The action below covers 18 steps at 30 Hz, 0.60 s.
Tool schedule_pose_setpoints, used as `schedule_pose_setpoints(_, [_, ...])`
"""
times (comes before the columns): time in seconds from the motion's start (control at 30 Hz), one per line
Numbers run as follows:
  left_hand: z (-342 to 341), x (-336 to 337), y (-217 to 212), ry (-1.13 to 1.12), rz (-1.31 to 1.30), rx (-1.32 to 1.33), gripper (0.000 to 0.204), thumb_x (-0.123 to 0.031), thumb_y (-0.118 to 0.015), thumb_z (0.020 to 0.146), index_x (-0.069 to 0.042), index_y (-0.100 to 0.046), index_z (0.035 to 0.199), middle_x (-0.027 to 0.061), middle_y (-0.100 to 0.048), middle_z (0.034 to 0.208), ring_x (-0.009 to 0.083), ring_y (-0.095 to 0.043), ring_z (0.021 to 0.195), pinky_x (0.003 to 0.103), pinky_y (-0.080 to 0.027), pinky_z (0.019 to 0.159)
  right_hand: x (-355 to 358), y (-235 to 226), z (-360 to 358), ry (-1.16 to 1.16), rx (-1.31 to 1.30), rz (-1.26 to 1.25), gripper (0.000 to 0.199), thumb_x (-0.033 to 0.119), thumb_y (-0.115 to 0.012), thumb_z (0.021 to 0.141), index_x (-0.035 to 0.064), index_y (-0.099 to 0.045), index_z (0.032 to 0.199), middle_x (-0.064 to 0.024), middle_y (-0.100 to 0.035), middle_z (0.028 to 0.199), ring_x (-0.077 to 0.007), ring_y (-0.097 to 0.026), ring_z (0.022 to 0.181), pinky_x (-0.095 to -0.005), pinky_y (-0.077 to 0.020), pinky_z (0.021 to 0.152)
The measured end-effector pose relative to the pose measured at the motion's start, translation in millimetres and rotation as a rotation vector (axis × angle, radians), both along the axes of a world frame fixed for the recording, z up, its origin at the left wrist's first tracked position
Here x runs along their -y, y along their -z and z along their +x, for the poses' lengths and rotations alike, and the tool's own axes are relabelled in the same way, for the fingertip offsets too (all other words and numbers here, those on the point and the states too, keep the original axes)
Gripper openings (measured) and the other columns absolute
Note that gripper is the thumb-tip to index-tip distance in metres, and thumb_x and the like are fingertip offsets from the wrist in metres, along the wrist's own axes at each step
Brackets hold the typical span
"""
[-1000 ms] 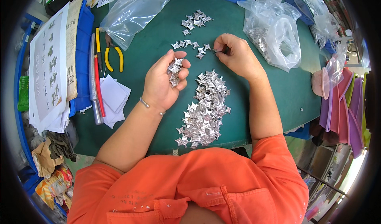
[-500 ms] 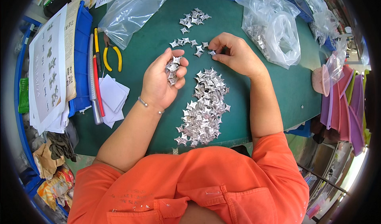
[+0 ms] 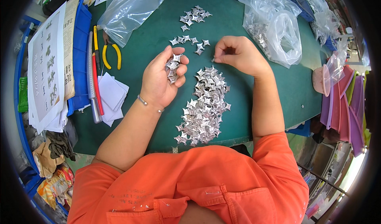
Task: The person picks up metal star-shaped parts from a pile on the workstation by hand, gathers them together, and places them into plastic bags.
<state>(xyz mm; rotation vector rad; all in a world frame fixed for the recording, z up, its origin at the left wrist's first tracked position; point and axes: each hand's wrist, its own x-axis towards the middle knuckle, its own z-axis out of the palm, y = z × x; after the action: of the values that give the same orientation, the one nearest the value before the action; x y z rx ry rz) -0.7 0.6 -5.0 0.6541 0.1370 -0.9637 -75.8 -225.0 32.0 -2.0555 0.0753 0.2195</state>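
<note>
Small silver star-shaped metal pieces (image 3: 173, 67) fill the cupped left hand (image 3: 160, 79), whose fingers are curled around a stack of them. The right hand (image 3: 238, 55) has its thumb and fingertips pinched together on a single star-shaped piece (image 3: 213, 59), held just above the counter (image 3: 151, 49).

Between the two forearms lies a long heap of the same silver pieces (image 3: 204, 107), running from just below the right hand toward the person's orange shirt (image 3: 190, 184). Above the hands, a short row of stars (image 3: 189, 41) lies on the green counter surface, and a smaller cluster (image 3: 194, 15) lies farther up.

To the right of the right hand sits an open clear plastic bag (image 3: 278, 35) holding more silver pieces. At upper left lies a flat clear plastic bag (image 3: 131, 11). Left of the left hand are yellow-handled pliers (image 3: 110, 53), white paper squares (image 3: 112, 95) and a blue plastic tray (image 3: 81, 57).
</note>
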Motion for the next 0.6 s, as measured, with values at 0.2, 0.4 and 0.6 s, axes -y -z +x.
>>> schedule_pose_setpoints(0.2, [-0.8, 1.2, -0.9, 0.001, 0.002, -0.002, 0.029, -0.028, -0.042, 0.098, -0.002, -0.055, 0.102, 0.0076, -0.057, 0.082, 0.0108, -0.049, 0.062, 0.024, -0.035, 0.045, -15.2, 7.6, 8.6, 0.2, 0.302, -0.119, 0.013, -0.003, -0.064, 0.078, 0.0, -0.064, 0.091, -0.008, -0.067, 0.085, -0.0125, -0.062, 0.077, -0.0252, -0.0486, 0.069])
schedule_pose_setpoints(0.4, [-0.6, 0.3, -0.9, -0.006, 0.012, -0.001, 0.029, -0.028, -0.043, 0.098, -0.002, -0.055, 0.102, 0.0077, -0.057, 0.082, 0.011, -0.05, 0.062, 0.024, -0.035, 0.046, -23.2, 6.5, 15.2, 0.265, 0.254, -0.34, 0.011, 0.004, -0.065, 0.076, -0.0004, -0.064, 0.086, -0.0131, -0.066, 0.077, -0.0235, -0.063, 0.068, -0.0312, -0.05, 0.064])
schedule_pose_setpoints(0.6, [-0.9, 1.1, 0.0, 0.002, 0.0, -0.008, 0.029, -0.029, -0.043, 0.098, -0.002, -0.055, 0.102, 0.0076, -0.057, 0.081, 0.011, -0.05, 0.062, 0.024, -0.035, 0.045, -0.5, 9.5, 5.8, 0.443, 0.24, -0.367, 0.016, 0.001, -0.062, 0.077, 0.0016, -0.064, 0.094, -0.013, -0.066, 0.082, -0.0245, -0.064, 0.071, -0.0329, -0.0509, 0.068])
